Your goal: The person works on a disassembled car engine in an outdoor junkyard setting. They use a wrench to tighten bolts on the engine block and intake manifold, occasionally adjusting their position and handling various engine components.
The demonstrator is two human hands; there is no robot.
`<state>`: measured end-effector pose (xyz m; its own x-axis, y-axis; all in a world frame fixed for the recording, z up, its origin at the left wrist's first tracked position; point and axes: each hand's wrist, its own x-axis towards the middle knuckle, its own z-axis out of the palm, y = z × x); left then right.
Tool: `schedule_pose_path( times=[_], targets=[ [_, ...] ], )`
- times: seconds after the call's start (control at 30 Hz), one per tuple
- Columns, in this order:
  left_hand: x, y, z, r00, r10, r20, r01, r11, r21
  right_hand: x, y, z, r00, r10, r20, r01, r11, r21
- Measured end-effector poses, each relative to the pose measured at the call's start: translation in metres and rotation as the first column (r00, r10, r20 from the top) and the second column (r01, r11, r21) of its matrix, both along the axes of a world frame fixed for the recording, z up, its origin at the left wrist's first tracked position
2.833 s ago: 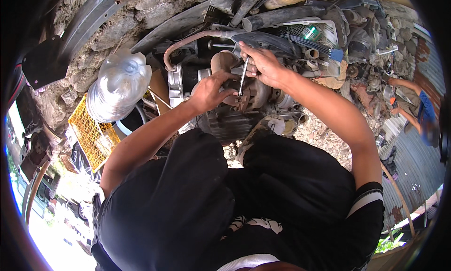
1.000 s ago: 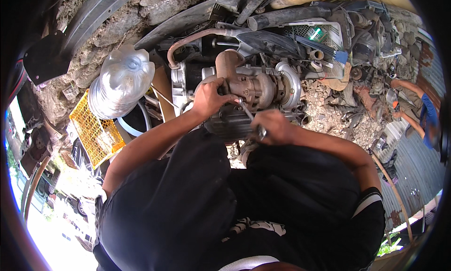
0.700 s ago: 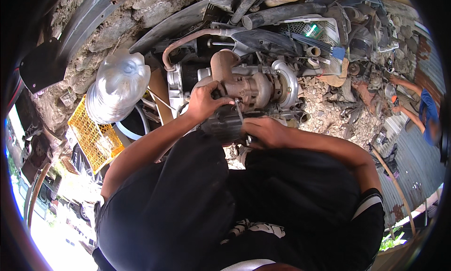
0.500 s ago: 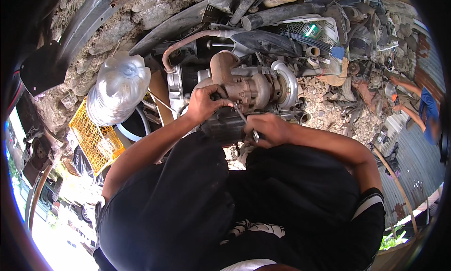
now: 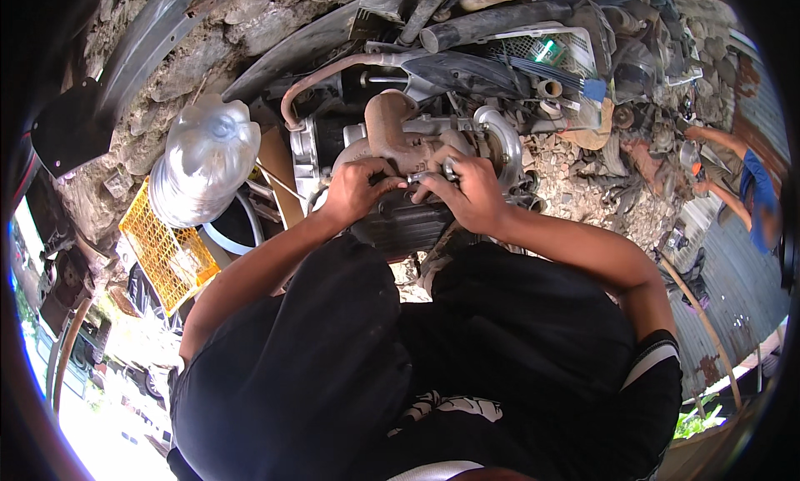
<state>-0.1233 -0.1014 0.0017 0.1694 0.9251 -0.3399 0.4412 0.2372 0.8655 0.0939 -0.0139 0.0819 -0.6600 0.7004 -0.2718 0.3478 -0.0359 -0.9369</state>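
Both your hands are in close at the rusty manifold (image 5: pixel 386 121)! Your right hand (image 5: pixel 475 196) has its grip curled around a metal wrench (image 5: pixel 451 169), mostly hidden by your fingers, at the manifold's near side. Your left hand (image 5: pixel 354 191) sits just beside it, thumb and fingers bent in; whether that grip has hold of anything, you can't tell from here. The silver round housing (image 5: pixel 508 147) lies right of the manifold, and a clear plastic bottle (image 5: pixel 210 152) stands off to your left above a yellow crate (image 5: pixel 152 246).
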Motion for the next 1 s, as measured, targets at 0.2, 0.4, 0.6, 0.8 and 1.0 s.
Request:
schedule_pose_path(
  times=[0.2, 0.4, 0.6, 0.8, 1.0],
  targets=[
    [-0.001, 0.009, 0.007, 0.993, 0.030, -0.118, -0.045, 0.991, -0.125, -0.011, 0.019, 0.002, 0.986, -0.084, 0.144, 0.131, 0.924, -0.358],
    [-0.004, 0.015, 0.001, 0.995, 0.014, -0.103, -0.028, 0.990, -0.136, -0.003, 0.001, 0.003, 0.998, -0.069, -0.002, 0.068, 0.995, 0.077],
    [-0.004, 0.022, 0.008, 0.995, 0.065, -0.079, -0.084, 0.960, -0.269, 0.020, -0.026, 0.003, 0.994, -0.112, -0.012, 0.110, 0.984, -0.138],
    [-0.007, 0.031, 0.008, 0.992, 0.068, -0.105, -0.105, 0.905, -0.413, 0.005, 0.011, 0.001, 0.999, 0.039, 0.000, -0.039, 0.999, -0.004],
    [-0.006, 0.027, 0.006, 0.988, 0.076, -0.132, -0.119, 0.925, -0.360, 0.025, -0.008, -0.012, 0.995, 0.102, -0.017, -0.096, 0.975, 0.198]
  ],
)
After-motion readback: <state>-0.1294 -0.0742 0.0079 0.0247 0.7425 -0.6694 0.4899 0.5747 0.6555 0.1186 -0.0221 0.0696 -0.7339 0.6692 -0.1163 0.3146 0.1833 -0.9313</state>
